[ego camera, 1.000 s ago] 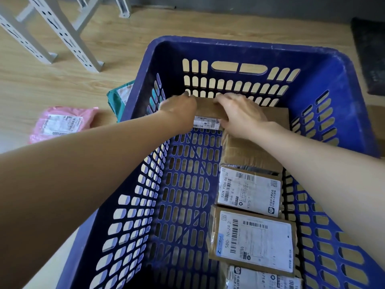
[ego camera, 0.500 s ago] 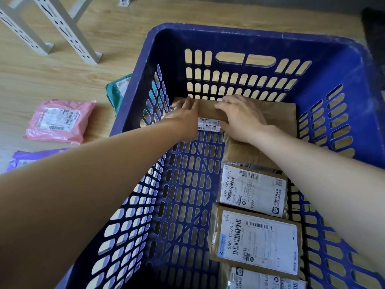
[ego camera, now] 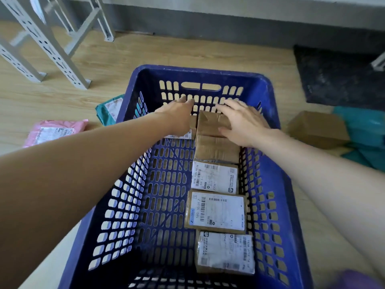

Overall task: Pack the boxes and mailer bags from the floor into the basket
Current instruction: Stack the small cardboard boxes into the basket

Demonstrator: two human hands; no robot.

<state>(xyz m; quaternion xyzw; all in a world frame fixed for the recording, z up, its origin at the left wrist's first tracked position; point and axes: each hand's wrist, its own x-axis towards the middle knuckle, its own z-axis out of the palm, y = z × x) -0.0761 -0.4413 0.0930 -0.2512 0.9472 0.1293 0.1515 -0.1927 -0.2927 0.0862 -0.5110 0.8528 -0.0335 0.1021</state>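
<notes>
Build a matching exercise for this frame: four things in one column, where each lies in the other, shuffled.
Things:
1. pink mailer bag
2. plain cardboard box
3. black mat
4. box labelled 580-10-24 2

Places:
A. inside the basket
B. on the floor, left of the basket
C. on the floor, just right of the basket
D. far right, near the wall

Pairs: 1-B, 2-C, 3-D, 4-A
</notes>
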